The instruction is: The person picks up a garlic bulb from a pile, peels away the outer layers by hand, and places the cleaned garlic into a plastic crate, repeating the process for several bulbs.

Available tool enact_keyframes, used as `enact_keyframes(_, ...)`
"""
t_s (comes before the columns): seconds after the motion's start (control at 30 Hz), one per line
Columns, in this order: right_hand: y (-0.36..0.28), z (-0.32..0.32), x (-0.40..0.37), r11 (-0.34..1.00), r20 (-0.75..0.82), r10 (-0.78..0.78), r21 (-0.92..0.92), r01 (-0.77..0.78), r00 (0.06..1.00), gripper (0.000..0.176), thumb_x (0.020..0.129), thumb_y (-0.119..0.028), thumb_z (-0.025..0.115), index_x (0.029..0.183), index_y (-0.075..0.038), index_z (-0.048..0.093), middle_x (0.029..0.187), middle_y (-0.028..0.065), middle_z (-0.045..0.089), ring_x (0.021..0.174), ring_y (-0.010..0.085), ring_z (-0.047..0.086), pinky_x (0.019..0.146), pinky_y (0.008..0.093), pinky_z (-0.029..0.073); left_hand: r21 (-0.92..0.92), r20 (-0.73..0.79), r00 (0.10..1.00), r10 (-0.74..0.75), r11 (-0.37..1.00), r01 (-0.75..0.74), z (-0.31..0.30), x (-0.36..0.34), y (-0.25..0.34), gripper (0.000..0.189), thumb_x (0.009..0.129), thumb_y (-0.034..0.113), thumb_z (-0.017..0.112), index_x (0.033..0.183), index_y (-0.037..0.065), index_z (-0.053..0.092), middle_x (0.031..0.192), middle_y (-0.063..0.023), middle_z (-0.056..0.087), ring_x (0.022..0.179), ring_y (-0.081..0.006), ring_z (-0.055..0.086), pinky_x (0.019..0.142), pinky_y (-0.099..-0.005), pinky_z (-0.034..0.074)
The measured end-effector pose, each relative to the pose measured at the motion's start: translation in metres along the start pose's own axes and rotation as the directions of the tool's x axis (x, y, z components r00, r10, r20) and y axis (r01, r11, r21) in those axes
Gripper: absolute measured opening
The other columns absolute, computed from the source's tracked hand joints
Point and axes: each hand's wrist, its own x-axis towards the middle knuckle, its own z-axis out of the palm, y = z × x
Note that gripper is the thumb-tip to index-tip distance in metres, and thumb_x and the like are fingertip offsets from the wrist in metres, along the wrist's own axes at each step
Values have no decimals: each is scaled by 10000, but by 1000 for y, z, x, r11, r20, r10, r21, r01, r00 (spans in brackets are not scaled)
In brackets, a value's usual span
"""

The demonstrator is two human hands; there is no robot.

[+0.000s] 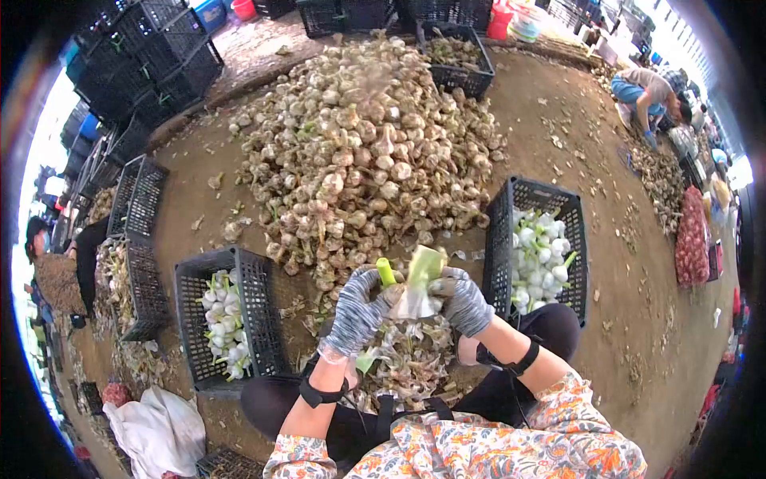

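My left hand [359,311], in a grey knit glove, is closed around a garlic bulb with a cut green stem [386,272] sticking up between thumb and fingers. My right hand [463,302], gloved the same way, is closed on a blurred strip of pale green and whitish garlic skin [425,267] beside it. The bulb itself is mostly hidden by the fingers and the skin. Below both hands, between my legs, lies a heap of peeled-off garlic husks [407,359].
A big pile of unpeeled garlic [375,160] stands ahead. Black crates of white garlic flank me, a left crate [275,319] and a right crate [497,247]. Another crate [471,82] sits behind the pile. A person [650,92] bends at far right, near a red mesh sack [692,243].
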Motion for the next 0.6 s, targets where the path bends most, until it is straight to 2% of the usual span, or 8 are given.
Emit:
enact_keyframes(0.03,-1,6,2,882,-48,184,449,-144,982,190,775,-78,553,937,20,559,847,102,606,741,199,602,664,309,518,-91,55,997,-54,994,59,-1,-1,14,236,775,184,644,928,8,611,863,-51,586,792,-125,537,732,-269,438)
enact_keyframes(0.1,-6,9,7,708,-15,339,662,-245,941,191,755,-45,519,928,29,554,831,133,605,733,254,613,653,358,540,-248,98,995,-19,968,43,-4,-1,13,250,779,200,646,938,13,602,870,-46,586,785,-122,538,742,-266,441)
enact_keyframes(0.23,-23,6,5,470,142,409,814,-342,901,289,764,-216,472,933,6,549,808,148,596,684,270,596,539,371,521,-248,209,977,46,969,8,-14,-1,8,226,801,172,634,965,29,573,921,-33,598,867,-114,535,788,-266,436)
enact_keyframes(0.27,-27,12,9,581,-86,585,738,-343,806,290,779,-238,439,914,-10,556,773,131,596,605,247,579,441,318,479,-285,221,975,39,958,27,-15,-1,8,245,797,193,641,969,31,576,922,-31,598,866,-118,536,792,-271,435)
enact_keyframes(0.3,-16,10,9,637,-49,500,697,-329,865,254,792,-226,445,890,-19,555,745,101,601,535,188,566,366,258,437,-325,234,972,27,944,52,-15,-2,7,264,792,214,647,973,34,579,922,-29,599,866,-121,537,796,-277,433)
enact_keyframes(0.43,-18,4,12,261,269,465,869,-421,843,212,817,-201,454,873,-23,555,626,51,587,424,110,516,310,198,387,-472,270,959,-84,857,208,-14,-1,-19,449,729,372,684,1006,32,583,947,-44,598,899,-143,537,841,-296,412)
enact_keyframes(0.5,-18,4,11,385,170,499,835,-393,850,226,828,-198,435,875,-11,552,592,42,577,387,101,492,299,209,392,-545,257,957,-135,798,259,-9,-3,-21,441,714,362,699,990,37,586,916,-42,597,887,-149,540,829,-300,421)
enact_keyframes(0.6,-6,-2,14,103,373,242,908,-406,896,245,841,-204,426,906,2,542,682,73,593,357,143,492,289,251,425,-709,257,960,-111,654,265,-5,1,-24,407,724,348,693,967,41,584,910,-47,585,880,-163,542,815,-308,433)
